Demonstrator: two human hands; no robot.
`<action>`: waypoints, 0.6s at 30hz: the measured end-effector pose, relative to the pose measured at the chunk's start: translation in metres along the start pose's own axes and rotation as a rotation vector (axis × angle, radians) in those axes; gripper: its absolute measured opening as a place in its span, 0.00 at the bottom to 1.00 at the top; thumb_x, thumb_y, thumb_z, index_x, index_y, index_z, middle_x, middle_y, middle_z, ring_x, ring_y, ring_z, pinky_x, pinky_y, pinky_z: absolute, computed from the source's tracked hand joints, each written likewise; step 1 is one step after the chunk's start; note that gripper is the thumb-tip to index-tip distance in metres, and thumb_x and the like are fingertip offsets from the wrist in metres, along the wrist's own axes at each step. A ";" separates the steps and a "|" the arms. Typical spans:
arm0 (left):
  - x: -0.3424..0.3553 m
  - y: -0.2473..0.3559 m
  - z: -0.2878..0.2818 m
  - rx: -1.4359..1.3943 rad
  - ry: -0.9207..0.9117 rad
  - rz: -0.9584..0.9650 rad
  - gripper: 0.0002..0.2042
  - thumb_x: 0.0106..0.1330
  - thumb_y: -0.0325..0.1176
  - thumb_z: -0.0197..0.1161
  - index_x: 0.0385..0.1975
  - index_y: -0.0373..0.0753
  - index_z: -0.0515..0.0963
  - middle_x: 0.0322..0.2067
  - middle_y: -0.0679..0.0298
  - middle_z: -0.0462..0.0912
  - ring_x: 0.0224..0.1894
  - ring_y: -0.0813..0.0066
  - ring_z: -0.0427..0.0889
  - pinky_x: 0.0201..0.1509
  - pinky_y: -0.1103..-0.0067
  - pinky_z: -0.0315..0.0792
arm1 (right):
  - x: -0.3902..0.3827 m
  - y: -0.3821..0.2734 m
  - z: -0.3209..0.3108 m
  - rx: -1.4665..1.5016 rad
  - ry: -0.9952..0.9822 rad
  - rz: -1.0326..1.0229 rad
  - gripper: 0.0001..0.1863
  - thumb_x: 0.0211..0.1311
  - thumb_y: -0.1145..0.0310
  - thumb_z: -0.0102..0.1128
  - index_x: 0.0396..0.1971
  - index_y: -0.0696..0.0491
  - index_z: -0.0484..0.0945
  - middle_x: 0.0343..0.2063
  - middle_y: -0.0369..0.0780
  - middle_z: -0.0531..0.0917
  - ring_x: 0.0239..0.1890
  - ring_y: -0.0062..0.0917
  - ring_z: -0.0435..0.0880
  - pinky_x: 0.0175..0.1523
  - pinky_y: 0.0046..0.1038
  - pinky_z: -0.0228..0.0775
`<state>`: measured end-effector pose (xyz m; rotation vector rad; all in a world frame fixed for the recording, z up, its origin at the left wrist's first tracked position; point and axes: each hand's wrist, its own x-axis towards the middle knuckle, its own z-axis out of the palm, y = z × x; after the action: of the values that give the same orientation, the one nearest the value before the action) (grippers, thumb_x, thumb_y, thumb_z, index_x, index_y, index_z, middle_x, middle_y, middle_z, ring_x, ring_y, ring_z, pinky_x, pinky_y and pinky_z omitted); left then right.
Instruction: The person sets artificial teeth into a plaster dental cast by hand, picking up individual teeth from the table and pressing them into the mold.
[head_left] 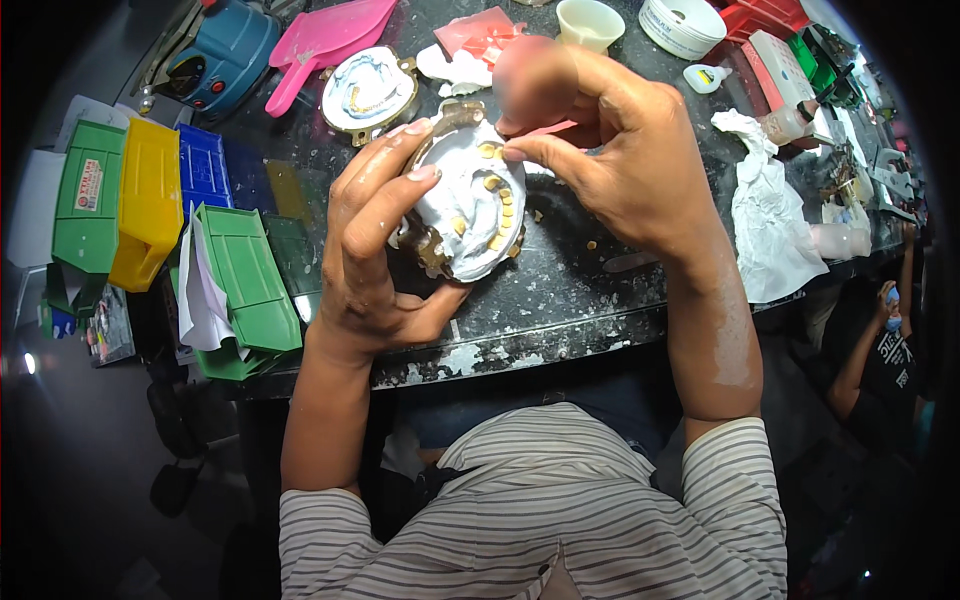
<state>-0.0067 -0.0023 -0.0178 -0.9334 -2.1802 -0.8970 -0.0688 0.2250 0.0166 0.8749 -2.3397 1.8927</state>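
My left hand grips the brass rim of a dental flask half, fingers over its far edge and thumb beneath the near one. White plaster fills it, with a curved row of yellowish teeth set in. At the upper right of the flask is my right hand, its thumb tip touching the plaster beside a yellowish piece. Its fingers are pinched, partly smeared, and what they hold is unclear. Just beyond, a second flask half with white plaster lies on the bench.
A pink dustpan, red sheets, a cream bowl and a white tub stand at the back. Crumpled white paper lies right. Green, yellow and blue bins line the left. Another person is far right.
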 end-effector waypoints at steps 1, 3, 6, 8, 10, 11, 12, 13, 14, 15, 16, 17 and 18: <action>-0.002 -0.002 0.000 -0.013 0.006 -0.011 0.40 0.45 0.29 0.80 0.61 0.40 0.66 0.62 0.42 0.74 0.63 0.43 0.76 0.69 0.56 0.70 | 0.000 -0.001 0.000 0.001 0.002 0.000 0.14 0.59 0.86 0.69 0.44 0.61 0.79 0.37 0.38 0.86 0.43 0.19 0.88 0.52 0.22 0.83; -0.001 -0.002 -0.001 -0.026 0.011 -0.021 0.40 0.45 0.29 0.80 0.61 0.40 0.66 0.62 0.42 0.74 0.63 0.43 0.76 0.69 0.56 0.70 | 0.001 -0.003 0.001 -0.053 0.010 -0.023 0.12 0.59 0.84 0.69 0.42 0.60 0.80 0.36 0.37 0.86 0.41 0.18 0.88 0.51 0.21 0.83; -0.003 -0.002 -0.002 -0.019 0.003 -0.023 0.41 0.44 0.29 0.81 0.61 0.40 0.66 0.62 0.42 0.74 0.64 0.42 0.75 0.69 0.56 0.69 | 0.001 0.003 0.002 -0.172 0.023 -0.142 0.11 0.59 0.82 0.70 0.41 0.60 0.80 0.34 0.36 0.87 0.40 0.18 0.88 0.49 0.21 0.83; -0.003 -0.002 -0.002 -0.034 0.003 -0.037 0.41 0.44 0.28 0.80 0.62 0.39 0.65 0.63 0.42 0.74 0.64 0.43 0.75 0.70 0.56 0.69 | 0.000 0.004 0.000 -0.202 0.018 -0.140 0.10 0.60 0.81 0.70 0.41 0.60 0.81 0.34 0.36 0.87 0.40 0.17 0.88 0.48 0.21 0.82; -0.006 -0.003 -0.003 -0.045 -0.025 -0.059 0.43 0.45 0.27 0.79 0.63 0.38 0.63 0.63 0.39 0.71 0.66 0.43 0.73 0.71 0.57 0.68 | 0.000 0.002 -0.001 -0.230 0.012 -0.140 0.10 0.61 0.80 0.71 0.41 0.59 0.81 0.34 0.36 0.87 0.39 0.16 0.88 0.47 0.20 0.82; -0.007 -0.003 -0.003 -0.057 -0.052 -0.081 0.44 0.45 0.26 0.78 0.65 0.37 0.61 0.64 0.35 0.68 0.67 0.43 0.72 0.72 0.57 0.67 | 0.000 0.000 -0.002 -0.235 0.053 -0.108 0.09 0.62 0.79 0.70 0.41 0.59 0.82 0.35 0.36 0.88 0.39 0.16 0.88 0.46 0.20 0.81; -0.007 -0.002 -0.003 -0.055 -0.054 -0.079 0.44 0.45 0.26 0.78 0.65 0.37 0.61 0.64 0.35 0.68 0.67 0.43 0.72 0.72 0.57 0.67 | 0.000 -0.001 -0.002 -0.239 0.094 -0.077 0.09 0.63 0.78 0.70 0.41 0.59 0.82 0.35 0.36 0.88 0.39 0.16 0.88 0.45 0.20 0.81; -0.008 -0.002 -0.003 -0.083 -0.059 -0.102 0.44 0.45 0.25 0.77 0.65 0.37 0.60 0.65 0.35 0.66 0.68 0.43 0.71 0.72 0.57 0.67 | 0.000 0.001 -0.004 -0.183 0.091 -0.014 0.09 0.64 0.76 0.70 0.43 0.60 0.83 0.37 0.36 0.88 0.39 0.17 0.88 0.46 0.20 0.80; -0.008 -0.001 -0.003 -0.112 -0.064 -0.124 0.44 0.46 0.23 0.76 0.65 0.37 0.60 0.66 0.35 0.65 0.69 0.44 0.70 0.72 0.58 0.67 | 0.000 0.004 -0.006 -0.181 0.094 -0.016 0.09 0.64 0.76 0.70 0.43 0.60 0.83 0.37 0.36 0.88 0.39 0.17 0.88 0.46 0.20 0.80; -0.009 0.000 -0.003 -0.110 -0.066 -0.121 0.44 0.46 0.23 0.76 0.65 0.37 0.60 0.66 0.35 0.65 0.69 0.44 0.70 0.72 0.58 0.67 | -0.001 0.008 -0.007 -0.194 0.060 -0.021 0.14 0.60 0.72 0.73 0.43 0.60 0.82 0.36 0.41 0.88 0.39 0.24 0.89 0.46 0.25 0.81; -0.011 0.000 -0.002 -0.130 -0.063 -0.140 0.44 0.46 0.22 0.76 0.65 0.37 0.59 0.67 0.34 0.64 0.69 0.44 0.70 0.73 0.58 0.67 | -0.001 0.011 -0.007 -0.207 0.026 -0.025 0.19 0.55 0.68 0.77 0.43 0.60 0.82 0.35 0.45 0.89 0.38 0.32 0.91 0.46 0.29 0.82; -0.012 0.000 -0.001 -0.151 -0.060 -0.158 0.44 0.45 0.21 0.76 0.65 0.37 0.59 0.68 0.34 0.62 0.69 0.44 0.69 0.73 0.58 0.66 | -0.003 0.012 -0.003 -0.135 -0.032 -0.029 0.25 0.54 0.62 0.79 0.47 0.61 0.82 0.38 0.49 0.88 0.40 0.36 0.90 0.48 0.32 0.82; -0.013 -0.001 0.001 -0.151 -0.061 -0.155 0.44 0.45 0.21 0.76 0.65 0.37 0.59 0.68 0.34 0.62 0.69 0.44 0.69 0.73 0.58 0.66 | -0.005 0.011 -0.002 -0.216 -0.142 -0.048 0.35 0.48 0.59 0.83 0.53 0.62 0.80 0.44 0.51 0.86 0.49 0.41 0.87 0.56 0.35 0.79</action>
<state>-0.0003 -0.0076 -0.0283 -0.8805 -2.2872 -1.1335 -0.0696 0.2307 0.0057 1.0612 -2.5166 1.5704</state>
